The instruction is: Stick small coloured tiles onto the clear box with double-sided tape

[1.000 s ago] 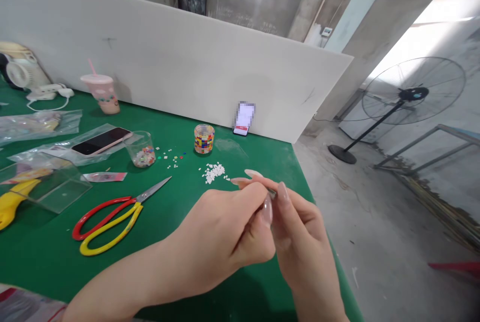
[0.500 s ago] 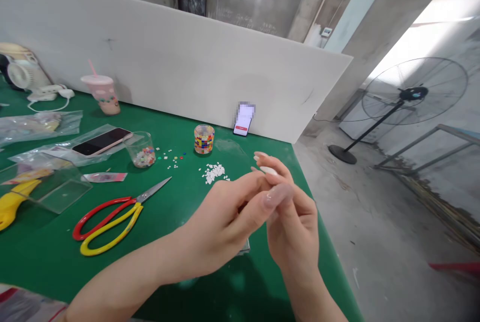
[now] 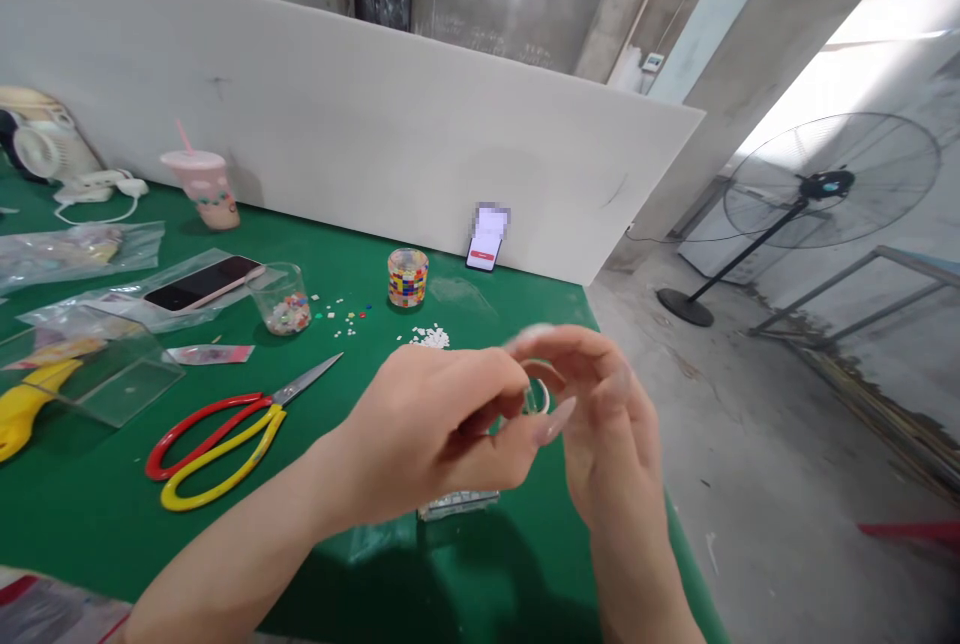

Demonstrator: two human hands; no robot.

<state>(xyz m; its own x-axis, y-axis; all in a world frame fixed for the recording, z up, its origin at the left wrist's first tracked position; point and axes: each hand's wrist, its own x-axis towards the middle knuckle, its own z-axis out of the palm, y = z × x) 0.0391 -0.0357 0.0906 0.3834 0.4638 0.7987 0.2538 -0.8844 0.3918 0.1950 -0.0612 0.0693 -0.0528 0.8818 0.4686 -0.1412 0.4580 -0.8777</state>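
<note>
My left hand (image 3: 431,424) and my right hand (image 3: 611,409) meet above the green table (image 3: 315,544), near its right edge. Both have curled fingers closed on a small clear round piece (image 3: 536,394) held between them; the right fingertips are blurred by motion. On the cloth just below the hands lies a small shiny clear block (image 3: 459,503). Behind my left hand sits a little pile of white bits (image 3: 430,335), partly hidden by it.
Red and yellow scissors (image 3: 225,434) lie left of my hands. Further back are a colourful patterned cup (image 3: 408,276), a clear cup of mixed bits (image 3: 285,299), a phone on plastic bags (image 3: 202,281), a clear box (image 3: 97,369), a pink drink (image 3: 202,186), and a second phone (image 3: 486,242) leaning on the white board. A floor fan (image 3: 825,186) stands to the right.
The hands rose, then dropped and shifted slightly; the thin dark item pinched a second ago no longer shows, and a clear round piece now shows between the fingers. The shiny block below has come into sight.
</note>
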